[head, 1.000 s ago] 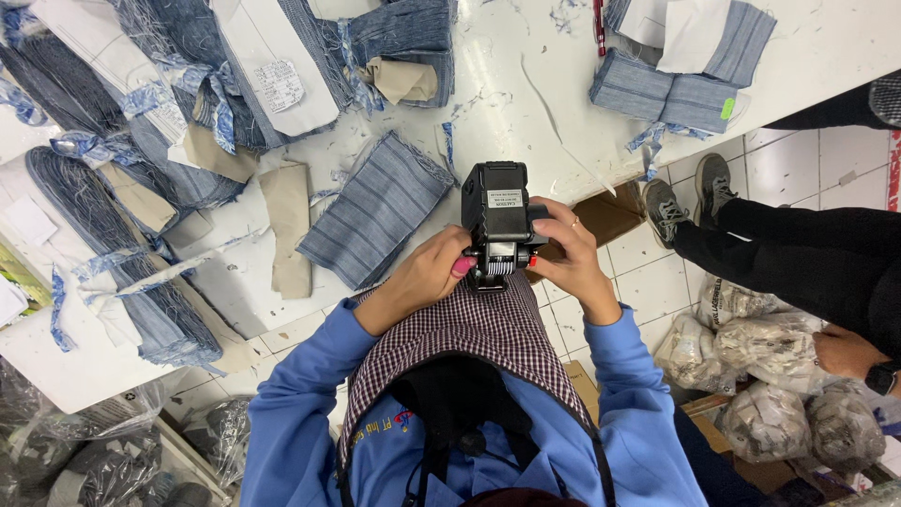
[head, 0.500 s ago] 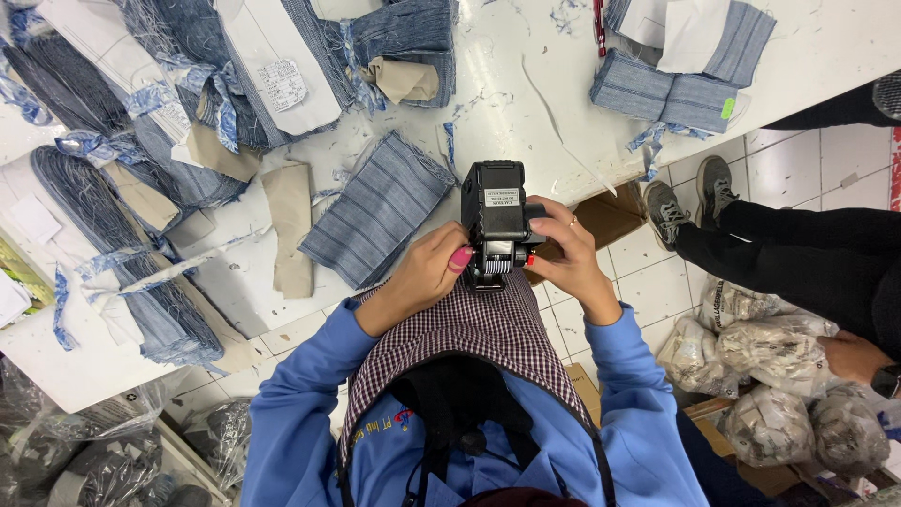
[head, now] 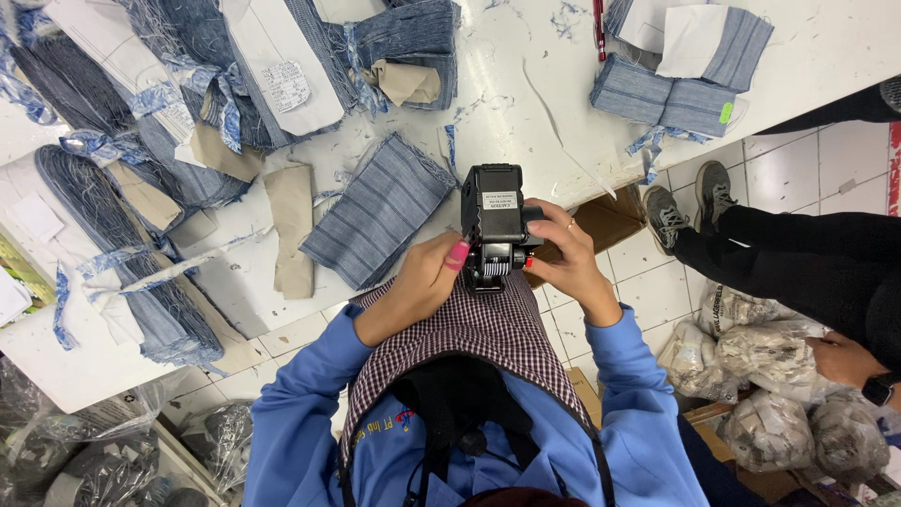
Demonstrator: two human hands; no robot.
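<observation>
While a white rectangular label sits on top of the black labeller [head: 495, 225], the boxy device is held just off the white table [head: 526, 103] edge, above a checked apron [head: 479, 329]. The left hand [head: 427, 282] curls against its side; the right hand [head: 563, 253] wraps around it. Striped denim [head: 380, 211] lies nearby, frayed.

White worktable [head: 826, 56] above pale tiled floor [head: 798, 169].
</observation>
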